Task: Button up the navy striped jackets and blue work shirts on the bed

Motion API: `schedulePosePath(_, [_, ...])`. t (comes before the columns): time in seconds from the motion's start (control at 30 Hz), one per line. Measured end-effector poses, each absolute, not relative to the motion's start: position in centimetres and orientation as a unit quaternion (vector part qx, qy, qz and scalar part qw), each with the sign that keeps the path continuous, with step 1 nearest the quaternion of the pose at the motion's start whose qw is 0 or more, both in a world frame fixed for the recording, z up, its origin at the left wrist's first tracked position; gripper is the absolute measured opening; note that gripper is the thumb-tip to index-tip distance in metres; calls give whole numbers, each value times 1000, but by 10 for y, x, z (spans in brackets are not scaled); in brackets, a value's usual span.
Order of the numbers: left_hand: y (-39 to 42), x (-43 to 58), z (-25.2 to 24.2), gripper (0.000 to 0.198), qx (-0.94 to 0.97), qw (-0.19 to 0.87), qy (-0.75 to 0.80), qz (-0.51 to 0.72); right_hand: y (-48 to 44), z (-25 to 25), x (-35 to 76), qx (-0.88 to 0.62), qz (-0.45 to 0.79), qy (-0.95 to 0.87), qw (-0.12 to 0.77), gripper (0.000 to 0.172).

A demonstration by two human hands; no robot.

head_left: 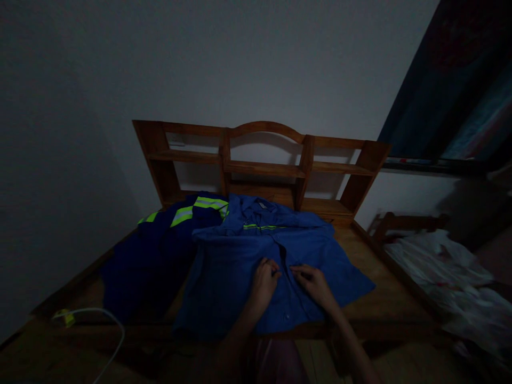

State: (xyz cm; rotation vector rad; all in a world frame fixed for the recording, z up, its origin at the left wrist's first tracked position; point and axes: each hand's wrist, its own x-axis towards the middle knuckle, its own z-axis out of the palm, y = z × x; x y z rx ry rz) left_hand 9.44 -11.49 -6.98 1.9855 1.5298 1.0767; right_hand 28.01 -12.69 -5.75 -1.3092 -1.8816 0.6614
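Observation:
A blue work shirt [232,266] lies spread on a wooden desk, its collar toward the shelves and its front partly open along the button edge. My left hand [264,280] is closed in a pinch on the left front edge, just beside the dark gap. Across that gap, my right hand [314,284] pinches the other front edge with thumb and fingers. A button [286,317] shows lower down near the hem. The dim light hides the fine detail at my fingertips. To the left lies a darker blue garment [160,250] with yellow and silver reflective bands, touching the shirt.
A wooden shelf unit [264,169] stands at the back of the desk [396,288] against a pale wall. A white cable [114,317] with a yellow tag hangs over the front left corner. White plastic bags [440,261] lie at the right, below a dark curtain [444,90].

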Motion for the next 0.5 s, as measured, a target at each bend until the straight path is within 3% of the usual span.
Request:
schedulePosePath(0.27, [-123, 96, -60, 12, 653, 311, 542, 428, -139, -15, 249, -428, 276, -754, 416, 23])
schedulePosePath(0.5, [-130, 91, -76, 10, 570, 382, 498, 531, -146, -43, 223, -465, 249, -698, 484, 23])
